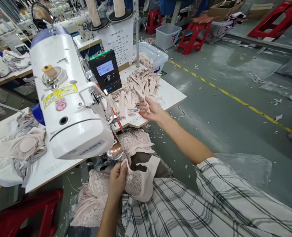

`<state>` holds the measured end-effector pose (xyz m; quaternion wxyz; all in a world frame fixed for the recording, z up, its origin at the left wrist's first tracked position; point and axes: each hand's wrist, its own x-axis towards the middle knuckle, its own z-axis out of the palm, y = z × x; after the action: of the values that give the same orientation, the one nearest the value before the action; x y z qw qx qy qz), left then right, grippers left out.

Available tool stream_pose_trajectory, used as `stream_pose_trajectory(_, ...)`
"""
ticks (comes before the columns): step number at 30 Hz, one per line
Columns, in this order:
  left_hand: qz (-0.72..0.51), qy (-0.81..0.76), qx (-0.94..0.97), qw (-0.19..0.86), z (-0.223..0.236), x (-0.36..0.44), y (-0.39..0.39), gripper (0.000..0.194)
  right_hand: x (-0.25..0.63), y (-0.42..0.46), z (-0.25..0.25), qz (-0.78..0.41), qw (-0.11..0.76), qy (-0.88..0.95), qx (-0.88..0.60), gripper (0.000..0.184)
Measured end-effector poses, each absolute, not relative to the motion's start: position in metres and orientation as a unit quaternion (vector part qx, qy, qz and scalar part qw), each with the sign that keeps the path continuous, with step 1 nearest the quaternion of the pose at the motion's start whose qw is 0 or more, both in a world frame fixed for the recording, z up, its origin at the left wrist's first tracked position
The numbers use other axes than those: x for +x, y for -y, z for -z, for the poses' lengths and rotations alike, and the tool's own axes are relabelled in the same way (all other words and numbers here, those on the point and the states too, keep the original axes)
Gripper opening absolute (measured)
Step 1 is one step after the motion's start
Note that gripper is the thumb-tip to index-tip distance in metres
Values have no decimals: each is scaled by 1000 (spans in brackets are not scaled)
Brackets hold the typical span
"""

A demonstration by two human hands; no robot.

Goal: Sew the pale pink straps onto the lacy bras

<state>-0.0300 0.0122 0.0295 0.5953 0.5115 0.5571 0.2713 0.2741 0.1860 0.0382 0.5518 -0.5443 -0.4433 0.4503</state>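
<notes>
My left hand (117,179) pinches the edge of a beige lace bra (138,182) just below the sewing machine's (72,95) needle end. The bra hangs over my lap, with its cups and a side wing showing. Above the white table, my right hand (149,109) is closed on a short beige fabric strip (146,102). Right behind it lies a pile of similar strips (143,82). Scissors with orange handles (141,114) rest on the table, partly covered by my right hand. Another lace bra part (136,141) hangs by the machine's arm.
More lace bras (91,197) are heaped at lower left, and others (25,148) lie on the table left of the machine. A control panel (106,72) stands behind it. A clear plastic bin (156,56) is beyond the table; red stools (195,34) stand on the floor.
</notes>
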Motion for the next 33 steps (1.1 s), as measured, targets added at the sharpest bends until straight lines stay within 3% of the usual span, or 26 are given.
stream_pose_trajectory(3, -291, -556, 518, 581, -42, -33, -9, 36, 236, -118, -26, -670, 515, 372, -384, 48)
stream_pose_trajectory(6, -305, -555, 529, 565, -59, -33, -4, 31, 195, -55, -14, -784, 467, 284, -294, 38)
stream_pose_trajectory(10, -300, -540, 541, 571, -76, -31, -1, 32, 166, -13, -11, -787, 467, 310, -258, 21)
stream_pose_trajectory(16, -167, -488, 567, 642, -80, -34, 2, 39, 169, -15, -21, -811, 446, 322, -198, 15)
stream_pose_trajectory(18, -195, -511, 582, 602, -79, -33, 6, 40, 169, -15, -20, -850, 420, 247, -201, 25)
stream_pose_trajectory(21, -247, -564, 633, 469, -78, -27, 14, 38, 162, -11, -17, -917, 307, 158, -201, 54)
stream_pose_trajectory(23, -240, -569, 674, 405, -76, -22, 19, 37, 155, -9, -16, -927, 261, 167, -212, 56)
stream_pose_trajectory(27, -233, -557, 708, 367, -73, -17, 23, 34, 156, -19, -16, -866, 351, 202, -294, 27)
stream_pose_trajectory(30, -260, -581, 684, 357, -73, -20, 20, 38, 173, -29, -20, -817, 428, 207, -326, 22)
stream_pose_trajectory(33, -274, -597, 668, 350, -74, -23, 16, 41, 186, -30, -31, -816, 389, 303, -302, 22)
